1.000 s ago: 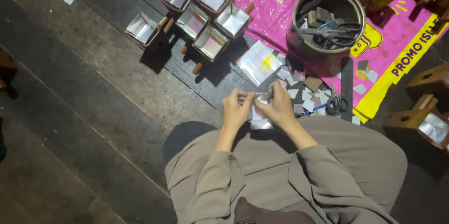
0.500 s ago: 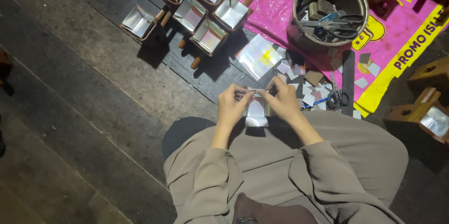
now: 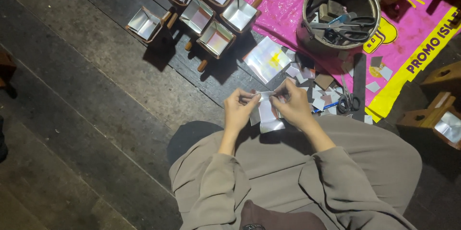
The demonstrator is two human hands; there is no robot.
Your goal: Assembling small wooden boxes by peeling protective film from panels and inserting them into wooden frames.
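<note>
Both of my hands pinch one small silvery foil sheet [image 3: 266, 117] in front of my lap. My left hand [image 3: 238, 110] grips its left top edge, and my right hand [image 3: 294, 106] grips its right top edge. The sheet hangs down between them, partly folded. Just beyond my hands lie a larger shiny foil square [image 3: 266, 59] and a scatter of small cut foil and paper pieces [image 3: 312, 86] on the dark wooden floor [image 3: 96, 90].
Several small wooden boxes lined with foil [image 3: 211, 13] stand on the floor at the upper left. A round metal pot [image 3: 342, 13] holding scissors sits on a pink and yellow plastic sheet [image 3: 422, 42]. Another pair of scissors [image 3: 345, 100] lies at right. More wooden boxes [image 3: 439, 114] stand at far right.
My hands have stayed together on the foil sheet, working its top edge. The view has shifted slightly, so the floor things sit a little higher in view.
</note>
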